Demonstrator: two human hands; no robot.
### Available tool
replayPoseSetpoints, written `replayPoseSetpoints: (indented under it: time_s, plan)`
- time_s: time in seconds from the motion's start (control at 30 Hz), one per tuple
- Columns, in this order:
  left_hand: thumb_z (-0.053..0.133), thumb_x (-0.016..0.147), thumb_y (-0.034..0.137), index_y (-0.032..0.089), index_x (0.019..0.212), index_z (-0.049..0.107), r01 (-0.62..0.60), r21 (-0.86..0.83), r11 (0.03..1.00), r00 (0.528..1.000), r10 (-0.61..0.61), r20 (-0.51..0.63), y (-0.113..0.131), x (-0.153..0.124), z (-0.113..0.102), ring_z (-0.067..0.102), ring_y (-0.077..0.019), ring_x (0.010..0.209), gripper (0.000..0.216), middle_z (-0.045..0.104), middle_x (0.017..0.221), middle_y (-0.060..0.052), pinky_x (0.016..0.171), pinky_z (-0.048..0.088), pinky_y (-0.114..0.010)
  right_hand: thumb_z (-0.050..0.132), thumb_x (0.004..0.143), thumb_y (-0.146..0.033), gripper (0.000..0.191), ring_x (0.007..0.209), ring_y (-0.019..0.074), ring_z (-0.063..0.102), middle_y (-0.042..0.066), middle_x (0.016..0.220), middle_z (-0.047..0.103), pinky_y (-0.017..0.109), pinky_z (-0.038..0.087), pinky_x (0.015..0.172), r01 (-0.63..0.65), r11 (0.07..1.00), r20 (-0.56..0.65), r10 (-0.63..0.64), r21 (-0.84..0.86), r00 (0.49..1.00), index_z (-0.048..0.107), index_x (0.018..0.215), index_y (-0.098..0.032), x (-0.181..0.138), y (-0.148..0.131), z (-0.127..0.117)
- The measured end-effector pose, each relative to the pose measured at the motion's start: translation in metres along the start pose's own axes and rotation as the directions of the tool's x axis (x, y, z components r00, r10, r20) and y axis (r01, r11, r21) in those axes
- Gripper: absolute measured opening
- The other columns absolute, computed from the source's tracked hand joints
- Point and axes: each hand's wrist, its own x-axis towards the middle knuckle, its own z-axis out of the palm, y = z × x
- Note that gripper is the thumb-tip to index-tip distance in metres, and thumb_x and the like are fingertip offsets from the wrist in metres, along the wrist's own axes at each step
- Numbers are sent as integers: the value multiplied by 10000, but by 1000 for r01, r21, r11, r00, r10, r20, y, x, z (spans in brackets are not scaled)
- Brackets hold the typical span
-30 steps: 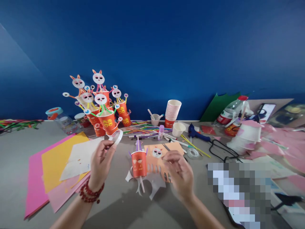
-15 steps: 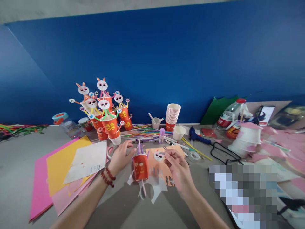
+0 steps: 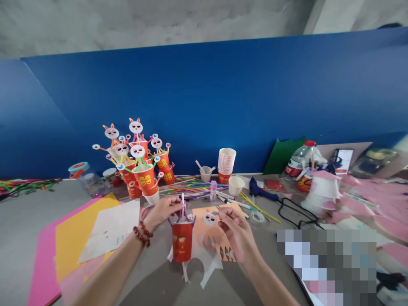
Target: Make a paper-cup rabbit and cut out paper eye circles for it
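A red paper cup with purple pipe-cleaner arms and a white straw hangs just above the grey table. My left hand, with a red bead bracelet on its wrist, pinches the straw and pipe cleaners at the cup's top. My right hand is beside the cup on the right, its fingers curled in a pinch near a small white bunny face. That face rests on an orange paper sheet with cut-outs. What the right fingers hold is too small to see.
Finished bunny cups cluster at the back left. Yellow, pink and white paper lies at left. A cup stack, markers, a glue gun, a tape roll and a bottle fill the back. A blue wall stands behind.
My left hand moved from holding a tape ring at upper left to the red cup's top and lifted the cup. The view tilted upward. My right hand stayed beside the bunny face.
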Motion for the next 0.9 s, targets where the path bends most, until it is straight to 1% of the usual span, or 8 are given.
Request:
replayPoseSetpoints:
  time_s: [0.1,0.17,0.23,0.37,0.47,0.67,0.77,0.9]
  plan:
    - [613,822,460,137,906,676,-77,-54,996,996,74,-53,17,-23,5,587,-146,680,340,698,800,-46,636,436,-232,827,699,-356,219,717,134,519,-7,774,583,244,418,673,18,999,82,-16,-29,996,680,718,-194,-1,-8,3]
    - [618,833,418,136,969,685,-117,-133,984,991,108,-75,26,-36,12,595,-155,722,320,704,855,-58,651,444,-233,820,700,-363,226,817,169,543,18,865,600,275,430,753,51,997,139,-41,-65,989,673,693,-190,-4,-16,6]
    - [624,840,385,135,973,696,-160,-180,970,986,149,-74,33,-46,20,600,-166,758,292,700,868,-61,672,451,-236,817,700,-359,217,906,202,547,38,950,605,304,427,814,60,992,191,-38,-108,981,675,705,-195,-9,-24,11]
    - [600,863,350,137,897,705,-202,-200,959,978,185,-97,38,-55,33,566,-149,702,240,667,781,-39,629,432,-220,816,702,-345,211,954,218,538,46,989,602,318,408,850,17,976,268,42,-217,963,666,706,-196,-18,-34,26]
    - [587,871,351,136,842,695,-206,-153,966,974,187,-129,36,-56,38,523,-133,648,242,633,727,-27,578,407,-206,812,705,-347,215,938,207,547,40,948,619,308,400,853,-30,972,298,101,-234,949,667,704,-189,-20,-28,40]
    - [511,922,377,132,796,675,-245,-79,966,960,231,-159,29,-56,40,492,-126,628,321,604,704,-25,566,388,-207,848,651,-354,264,778,172,554,14,803,626,287,416,751,-57,974,206,103,-220,973,659,694,-177,-13,-6,51]
    - [500,925,370,132,807,671,-248,-104,963,960,230,-159,28,-56,40,493,-132,647,316,609,721,-32,577,389,-211,844,657,-363,268,721,159,553,4,762,625,283,423,708,-71,976,163,105,-205,981,655,701,-178,-11,-1,52]
    - [489,919,353,134,792,657,-219,-151,964,967,194,-163,30,-56,41,479,-129,633,304,591,705,-25,564,384,-209,842,659,-375,281,671,145,532,2,719,622,275,425,663,-72,974,115,98,-214,988,653,702,-171,-10,3,54]
